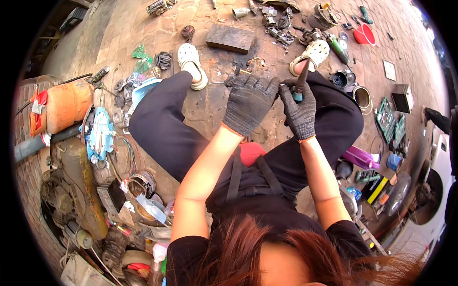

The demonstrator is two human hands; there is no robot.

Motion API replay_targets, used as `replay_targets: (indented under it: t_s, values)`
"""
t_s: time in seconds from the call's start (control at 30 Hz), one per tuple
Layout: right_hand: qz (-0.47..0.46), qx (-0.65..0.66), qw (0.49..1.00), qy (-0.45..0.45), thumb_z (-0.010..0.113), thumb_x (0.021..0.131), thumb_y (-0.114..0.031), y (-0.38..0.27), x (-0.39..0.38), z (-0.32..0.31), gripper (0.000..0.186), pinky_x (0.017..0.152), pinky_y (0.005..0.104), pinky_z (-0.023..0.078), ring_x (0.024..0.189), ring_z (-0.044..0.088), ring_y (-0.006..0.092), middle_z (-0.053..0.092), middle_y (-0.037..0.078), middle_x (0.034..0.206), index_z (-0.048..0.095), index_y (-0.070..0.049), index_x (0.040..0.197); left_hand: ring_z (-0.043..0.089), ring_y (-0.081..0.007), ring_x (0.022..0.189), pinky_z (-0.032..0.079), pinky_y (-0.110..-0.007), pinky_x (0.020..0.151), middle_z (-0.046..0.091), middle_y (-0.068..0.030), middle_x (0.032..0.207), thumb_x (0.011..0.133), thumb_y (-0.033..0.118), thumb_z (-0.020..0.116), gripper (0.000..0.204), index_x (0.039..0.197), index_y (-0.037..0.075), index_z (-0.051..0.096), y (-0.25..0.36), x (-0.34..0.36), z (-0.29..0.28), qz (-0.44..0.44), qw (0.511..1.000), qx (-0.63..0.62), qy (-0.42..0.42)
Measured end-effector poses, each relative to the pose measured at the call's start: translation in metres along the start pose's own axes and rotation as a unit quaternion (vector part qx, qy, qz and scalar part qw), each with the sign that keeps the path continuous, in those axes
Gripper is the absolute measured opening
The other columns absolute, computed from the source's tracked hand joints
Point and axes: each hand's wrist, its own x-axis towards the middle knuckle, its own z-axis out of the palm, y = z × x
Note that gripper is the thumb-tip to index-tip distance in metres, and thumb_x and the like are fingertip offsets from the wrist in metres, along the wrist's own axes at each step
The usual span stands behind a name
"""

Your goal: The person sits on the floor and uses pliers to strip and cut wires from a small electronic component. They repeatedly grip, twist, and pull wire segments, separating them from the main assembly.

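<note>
Both hands wear dark grey knit gloves with orange cuffs, raised close together between my bent knees. My left hand (250,102) has its fingers curled around a small metal piece (218,82), thin and mostly hidden, whose end shows left of the fingers. My right hand (299,108) grips a dark tapered tool (301,76) with a teal part at its lower end, its long tip pointing away from me. The right fingertips are almost touching the left ones.
A metal block (230,39), tangled machine parts (281,28) and a red bucket (363,34) lie beyond my feet. An orange gas cylinder (69,107) and hardware crowd the left. Open green tool cases (391,121) and a white car body (431,209) are at the right.
</note>
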Motion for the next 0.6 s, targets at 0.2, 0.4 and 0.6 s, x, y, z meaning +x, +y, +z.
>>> replay_targets:
  t_s: [0.2, 0.4, 0.6]
  values:
    - [-0.010, 0.062, 0.997, 0.033, 0.066, 0.086, -0.015, 0.006, -0.006, 0.005, 0.018, 0.066, 0.0268, 0.046, 0.070, 0.056, 0.0103, 0.062, 0.003, 0.078, 0.062, -0.002, 0.098, 0.061, -0.0297, 0.093, 0.045, -0.042, 0.082, 0.064, -0.0119, 0.100, 0.075, 0.033, 0.069, 0.053, 0.120, 0.008, 0.056, 0.011, 0.008, -0.007, -0.192, 0.979, -0.074, -0.005]
    - [-0.030, 0.046, 0.998, 0.024, 0.061, 0.089, -0.007, 0.010, -0.007, 0.003, 0.018, 0.057, 0.0226, 0.047, 0.066, 0.059, 0.0098, 0.064, 0.006, 0.083, 0.058, 0.000, 0.105, 0.059, -0.0364, 0.101, 0.043, -0.045, 0.088, 0.063, -0.0199, 0.104, 0.081, 0.032, 0.064, 0.054, 0.128, 0.011, 0.050, 0.008, 0.012, -0.005, -0.276, 0.909, -0.282, -0.134]
    - [0.047, 0.111, 0.990, -0.073, 0.061, 0.091, -0.015, 0.006, 0.004, -0.013, 0.023, 0.054, 0.0236, 0.048, 0.069, 0.060, 0.0113, 0.065, 0.007, 0.085, 0.058, 0.002, 0.106, 0.057, -0.0370, 0.104, 0.040, -0.047, 0.092, 0.064, -0.0163, 0.106, 0.088, 0.025, 0.055, 0.043, 0.129, 0.016, 0.050, 0.007, 0.016, -0.003, -0.190, 0.952, -0.204, -0.127]
